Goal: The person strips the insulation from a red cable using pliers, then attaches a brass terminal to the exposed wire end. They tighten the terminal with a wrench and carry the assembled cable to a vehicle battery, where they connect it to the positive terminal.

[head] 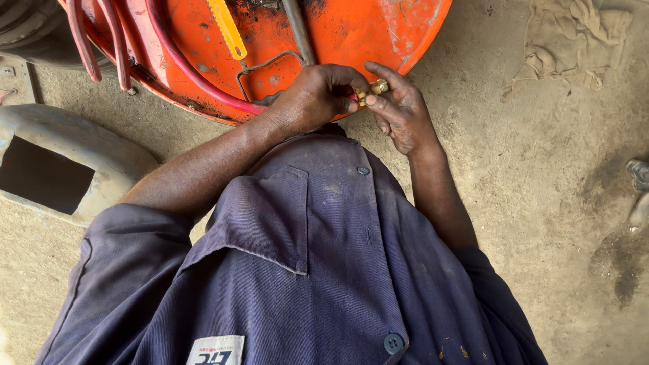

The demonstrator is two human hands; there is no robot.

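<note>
Fingertips [376, 100] of both hands meet on a small brass fitting [371, 91], so that's where everything is happening. The right hand [400, 111] pinches it with thumb and forefinger from the right side, index finger arched over the top, other fingers curled loosely underneath. The left hand [312, 98] is closed up pretty tight around the other end, knuckles toward the camera, and it looks like it's gripping the tip of the red hose [196, 71] where the fitting sits, though the exact join is hidden behind the fingers so can't say for sure.

Fitting is held up in the air, right in front of the lower edge of a big orange metal disc [351, 30] that's scuffed and grimy. Red hose loops across that disc, more red hoses hang over its left rim, plus a yellow strip [228, 30] and a bent grey wire [267, 67] lying on it.

Both forearms come out of a dark blue work shirt [304, 270] with a chest pocket. Dusty concrete floor [541, 203] all around, a crumpled rag [574, 37] top right, and a grey metal casing [67, 162] with a rectangular opening on the left.
</note>
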